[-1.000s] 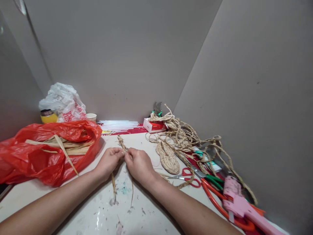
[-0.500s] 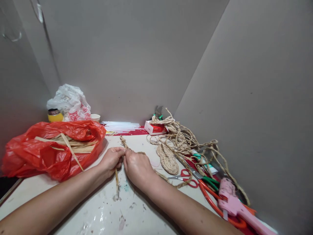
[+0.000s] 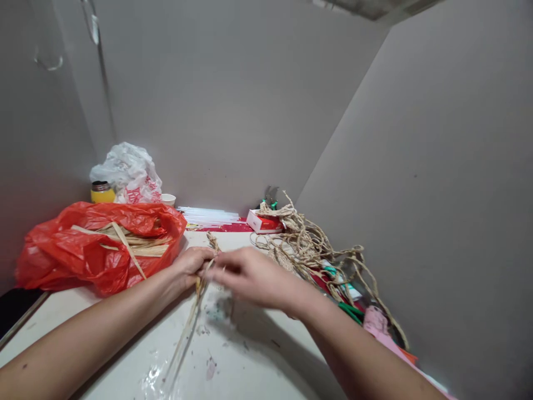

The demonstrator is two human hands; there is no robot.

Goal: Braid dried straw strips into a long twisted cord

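Note:
My left hand [image 3: 195,263] is closed in a pinch around a braided straw cord [image 3: 212,241], whose twisted end pokes out beyond the fingertips. Long pale straw strands [image 3: 187,328] trail from beneath this hand toward the table's front, blurred at the lower end. Right beside it is my right hand [image 3: 250,272], back turned up, its fingers smeared by motion close to the cord. Whether those fingers grip a strand cannot be made out. The right hand and forearm cover much of the table behind them.
A red plastic bag [image 3: 83,261] of dry straw strips [image 3: 137,244] lies left. At the back are a yellow jar [image 3: 102,192], clear sticks [image 3: 208,215] and a red-white box [image 3: 263,222]. Tangled straw rope [image 3: 308,239] and a pink glue gun [image 3: 377,325] lie right.
My right hand has lifted from its fist against the left hand and turned, fingers now blurred. Long strands now stretch toward the front. The left hand keeps its pinch; the view has shifted slightly.

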